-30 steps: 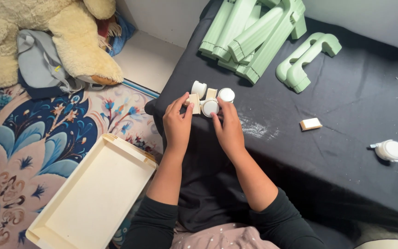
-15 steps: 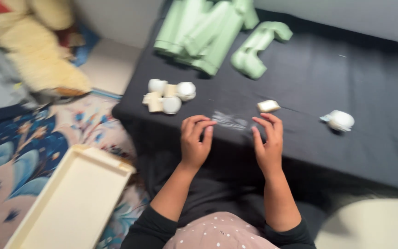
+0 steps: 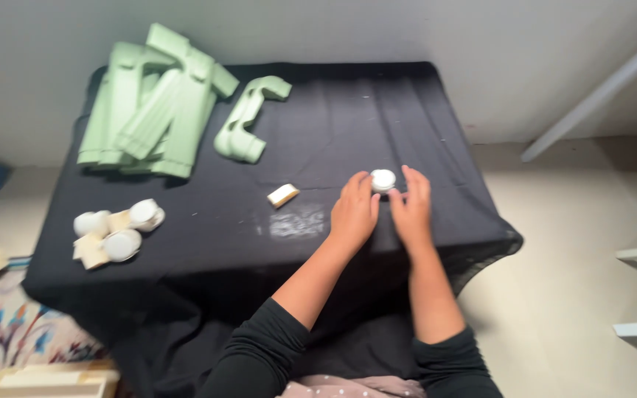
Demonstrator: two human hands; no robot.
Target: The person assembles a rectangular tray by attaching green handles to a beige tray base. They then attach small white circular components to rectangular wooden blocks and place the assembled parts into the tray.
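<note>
Bare black cloth (image 3: 348, 125) lies open between the green foam pieces (image 3: 152, 99) and small block (image 3: 283, 195).
</note>
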